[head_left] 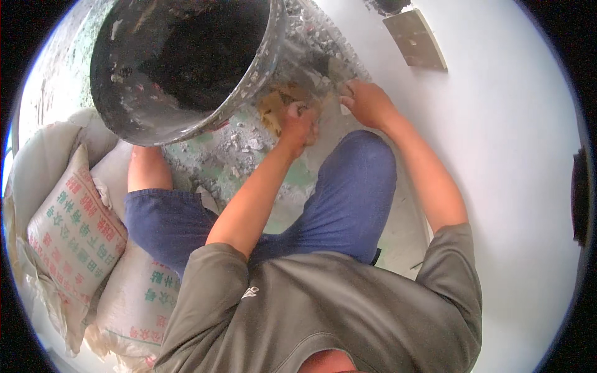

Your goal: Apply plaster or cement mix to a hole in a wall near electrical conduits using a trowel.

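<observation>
My left hand (300,128) is closed over the littered floor, below the mouth of a large black bucket (252,78). A bit of something dark shows between its fingers, too small to name. Just left of that hand lies a yellowish, torn-looking piece (272,112), partly hidden by the hand. My right hand (368,104) is curled near the foot of the white wall, fingers bent inward. A small pale edge (345,109) shows under its fingertips, its kind unclear. The two hands are apart, with a blurred greyish patch between them.
Grey rubble (249,142) covers the floor around the tipped bucket. Printed white woven sacks (78,227) are heaped at the left. A smooth white wall (510,186) rises along my right side. A flat brownish square panel (415,39) sits at the upper right. My bent knees frame the space.
</observation>
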Motion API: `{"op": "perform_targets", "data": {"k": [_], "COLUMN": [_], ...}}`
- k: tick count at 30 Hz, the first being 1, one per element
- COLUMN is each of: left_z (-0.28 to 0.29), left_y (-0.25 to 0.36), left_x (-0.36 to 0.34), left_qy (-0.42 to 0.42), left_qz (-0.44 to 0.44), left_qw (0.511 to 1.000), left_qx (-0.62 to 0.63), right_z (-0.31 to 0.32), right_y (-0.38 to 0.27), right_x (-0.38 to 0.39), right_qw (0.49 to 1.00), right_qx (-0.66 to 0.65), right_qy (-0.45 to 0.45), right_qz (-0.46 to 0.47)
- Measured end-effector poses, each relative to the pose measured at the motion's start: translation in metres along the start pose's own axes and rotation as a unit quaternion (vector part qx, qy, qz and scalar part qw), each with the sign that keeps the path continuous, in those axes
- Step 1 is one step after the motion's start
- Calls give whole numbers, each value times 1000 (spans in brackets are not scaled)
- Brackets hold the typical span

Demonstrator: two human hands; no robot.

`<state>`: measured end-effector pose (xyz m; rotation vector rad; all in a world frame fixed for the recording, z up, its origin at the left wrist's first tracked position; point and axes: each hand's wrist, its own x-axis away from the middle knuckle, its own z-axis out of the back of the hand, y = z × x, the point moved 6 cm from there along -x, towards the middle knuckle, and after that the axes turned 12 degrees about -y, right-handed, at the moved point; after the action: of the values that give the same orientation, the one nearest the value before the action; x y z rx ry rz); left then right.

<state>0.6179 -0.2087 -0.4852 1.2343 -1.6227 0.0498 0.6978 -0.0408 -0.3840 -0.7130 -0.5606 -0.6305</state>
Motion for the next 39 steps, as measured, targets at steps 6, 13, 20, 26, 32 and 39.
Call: {"op": "perform_targets", "data": {"k": [6,13,20,26,32,39], "left_z": [-16,-68,-87,-21,7,36], "left_y": [13,76,159,209,264,308], "left_x": [22,93,220,289,309,252], "left_qy": [-18,-3,12,-7,-74,-92], "left_qz": [-13,-122,-263,-123,-89,34], "left_qw": [998,971,958,987,973,969], "left_qx": [-63,-206,-115,100,201,229], "right_z": [21,92,155,163,178,197], "right_y": [-7,-61,-143,-166,-176,-229], "right_x": [40,146,219,182,149,108], "right_qw": [1000,994,967,957,961,977], "right_qx": [-5,12,10,22,-107,-112], "right_qy": [-1,109,212,240,197,152], "right_qz": [-16,-1,138,163,163,98]}}
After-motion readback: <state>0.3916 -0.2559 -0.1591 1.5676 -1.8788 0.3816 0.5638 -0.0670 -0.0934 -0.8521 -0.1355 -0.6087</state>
